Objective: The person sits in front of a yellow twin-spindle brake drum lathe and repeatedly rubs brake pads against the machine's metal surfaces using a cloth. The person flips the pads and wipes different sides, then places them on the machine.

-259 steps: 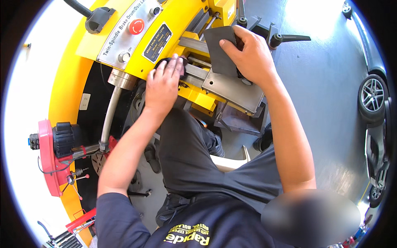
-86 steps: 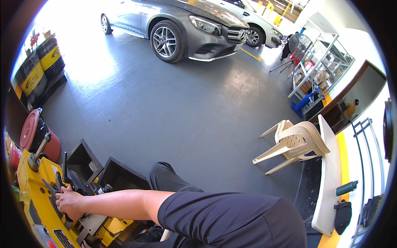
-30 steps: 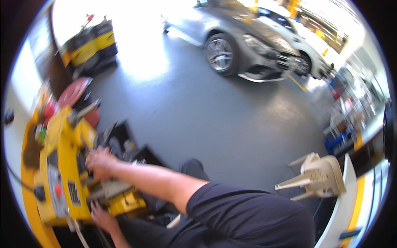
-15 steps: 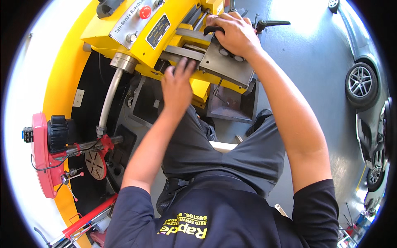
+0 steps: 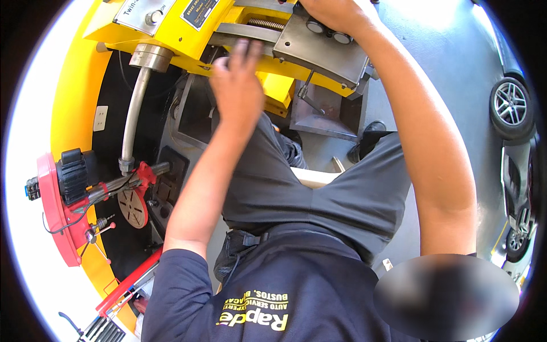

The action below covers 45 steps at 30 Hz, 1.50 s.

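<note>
My left hand (image 5: 238, 91) reaches over the near steel rail (image 5: 245, 32) of a yellow brake lathe (image 5: 176, 25). Its fingers are stretched out and slightly blurred, with their tips at the rail, and nothing is seen in them. At the top edge, my right hand (image 5: 340, 14) is over the far side of the steel carriage block (image 5: 319, 48), beside two round black-rimmed knobs (image 5: 342, 37). The picture's edge cuts off most of its fingers, so their grip is hidden. A threaded screw (image 5: 266, 24) runs between the rails, left of the block.
A small crank handle (image 5: 310, 94) hangs below the carriage over a dark metal tray (image 5: 330, 117). A pipe (image 5: 137, 108) drops from the lathe at left. Beyond it lies a red drill press (image 5: 57, 211). Parked cars with a visible wheel (image 5: 510, 108) stand far right.
The view has shifted, so the lathe sits higher in the picture and my right hand is partly cut off at the top. My left hand stays at the near rail. A blurred oval now covers the lower right.
</note>
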Motion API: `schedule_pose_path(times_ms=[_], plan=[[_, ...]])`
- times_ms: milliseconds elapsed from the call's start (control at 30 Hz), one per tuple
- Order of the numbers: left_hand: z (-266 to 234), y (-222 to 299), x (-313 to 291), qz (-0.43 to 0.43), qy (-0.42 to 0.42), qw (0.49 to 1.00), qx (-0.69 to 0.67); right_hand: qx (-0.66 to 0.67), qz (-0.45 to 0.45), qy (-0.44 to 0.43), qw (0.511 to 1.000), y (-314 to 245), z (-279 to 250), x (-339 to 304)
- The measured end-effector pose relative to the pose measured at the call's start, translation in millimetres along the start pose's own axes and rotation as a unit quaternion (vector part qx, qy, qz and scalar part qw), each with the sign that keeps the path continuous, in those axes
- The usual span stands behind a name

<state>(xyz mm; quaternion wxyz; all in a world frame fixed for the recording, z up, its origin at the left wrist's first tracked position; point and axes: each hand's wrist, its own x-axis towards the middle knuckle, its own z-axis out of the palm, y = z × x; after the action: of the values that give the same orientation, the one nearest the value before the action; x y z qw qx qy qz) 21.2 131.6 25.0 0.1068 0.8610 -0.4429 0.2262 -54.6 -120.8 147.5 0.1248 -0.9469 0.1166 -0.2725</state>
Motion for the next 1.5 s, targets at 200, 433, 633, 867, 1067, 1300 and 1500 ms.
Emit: schedule_pose_path(times_ms=[200,433,633,867,1067,1300,1500], plan=[[7,-36,18,-0.013,-0.005,0.999,0.040,0.015,-0.009,-0.001,1.000,3,-9,-4],[5,-13,15,0.006,-0.032,0.999,0.007,-0.015,0.008,0.002,1.000,18,-15,-8],[-11,11,7,-0.036,-0.074,0.996,0.023,0.000,0.008,-0.007,1.000,10,-4,-4],[-12,-6,8,-0.041,-0.084,0.993,0.075,0.012,-0.016,0.012,1.000,12,4,-3],[0,-42,18,-0.034,-0.077,0.996,0.028,0.009,-0.010,0.018,1.000,8,-2,-6],[2,-46,27,-0.057,-0.070,0.996,-0.020,0.008,-0.004,0.001,1.000,13,-2,-3],[-1,-46,34,-0.045,-0.075,0.994,-0.058,-0.001,-0.011,0.007,1.000,14,-8,-2]])
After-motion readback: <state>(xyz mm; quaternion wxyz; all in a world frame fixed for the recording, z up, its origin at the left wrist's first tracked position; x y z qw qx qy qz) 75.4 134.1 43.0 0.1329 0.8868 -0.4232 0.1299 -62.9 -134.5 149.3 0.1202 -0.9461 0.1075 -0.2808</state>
